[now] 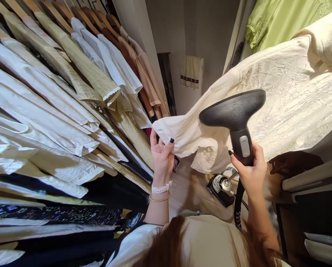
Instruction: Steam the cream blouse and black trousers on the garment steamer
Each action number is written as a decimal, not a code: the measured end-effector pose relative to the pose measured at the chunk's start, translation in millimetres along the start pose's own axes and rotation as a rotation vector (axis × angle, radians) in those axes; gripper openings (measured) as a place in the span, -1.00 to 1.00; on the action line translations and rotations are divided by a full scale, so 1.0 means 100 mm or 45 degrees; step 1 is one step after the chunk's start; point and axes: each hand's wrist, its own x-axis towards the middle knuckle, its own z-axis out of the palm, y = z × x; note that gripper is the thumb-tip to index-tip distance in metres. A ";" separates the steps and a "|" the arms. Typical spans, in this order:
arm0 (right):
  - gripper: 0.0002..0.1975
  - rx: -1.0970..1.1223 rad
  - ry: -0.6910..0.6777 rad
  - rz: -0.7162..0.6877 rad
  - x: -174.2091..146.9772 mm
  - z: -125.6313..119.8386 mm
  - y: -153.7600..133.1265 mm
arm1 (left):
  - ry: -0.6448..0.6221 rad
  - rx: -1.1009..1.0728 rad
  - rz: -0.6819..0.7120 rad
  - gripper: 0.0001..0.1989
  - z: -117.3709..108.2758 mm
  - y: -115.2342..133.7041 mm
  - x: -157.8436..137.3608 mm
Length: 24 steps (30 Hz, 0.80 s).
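Note:
A black garment steamer head (234,109) with a grey button on its handle is gripped by my right hand (251,167). Its broad plate lies over the cream embroidered garment (282,92); whether the two touch I cannot tell. My left hand (162,152) pinches the end of the garment's sleeve and draws it out to the left. From the handle a black hose (239,204) runs down toward the steamer base (221,187) on the floor, which is partly hidden by the cloth and my arm.
At left hang several shirts and dresses (57,96) on wooden hangers, close to my left arm. A green garment (291,22) hangs at the upper right. Against the far wall is a cream towel (190,70) with dark stripes. A shelf unit (302,222) stands at the lower right.

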 end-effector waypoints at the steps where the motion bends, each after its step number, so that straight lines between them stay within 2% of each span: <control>1: -0.46 -0.022 -0.003 -0.023 0.00 0.00 -0.01 | -0.021 0.005 0.016 -0.07 -0.01 0.02 -0.01; 4: -0.45 -0.093 0.080 -0.089 0.02 -0.04 -0.08 | -0.082 -0.046 -0.032 0.08 -0.04 0.08 -0.03; 5: -0.45 -0.106 0.137 -0.101 0.03 -0.07 -0.10 | -0.097 -0.090 -0.086 0.09 -0.05 0.10 -0.02; 7: -0.45 -0.110 0.268 -0.094 0.06 -0.11 -0.14 | -0.114 -0.231 -0.267 -0.03 -0.05 0.10 0.00; 9: -0.45 -0.098 0.404 -0.061 0.05 -0.15 -0.14 | -0.134 -0.393 -0.586 -0.24 -0.01 0.03 0.02; 11: -0.45 -0.074 0.534 -0.020 0.02 -0.19 -0.10 | -0.181 -0.536 -0.977 -0.40 0.09 -0.09 0.00; 13: -0.45 -0.059 0.644 0.037 -0.03 -0.24 -0.02 | -0.291 -0.659 -1.305 -0.43 0.27 -0.23 -0.08; 15: -0.45 -0.071 0.718 0.111 -0.09 -0.32 0.09 | -0.443 -0.764 -1.492 -0.35 0.47 -0.35 -0.19; 17: -0.44 -0.097 0.791 0.173 -0.15 -0.43 0.19 | -0.551 -0.798 -1.524 -0.28 0.64 -0.43 -0.26; 19: -0.42 -0.113 0.876 0.224 -0.23 -0.57 0.27 | -0.539 -0.735 -1.436 -0.34 0.76 -0.48 -0.28; 22: -0.38 -0.138 0.985 0.296 -0.39 -0.78 0.37 | -0.320 -0.545 -1.132 -0.52 0.84 -0.52 -0.22; 24: -0.36 -0.153 1.013 0.352 -0.51 -0.89 0.45 | -0.156 -0.434 -0.858 -0.54 0.83 -0.51 -0.18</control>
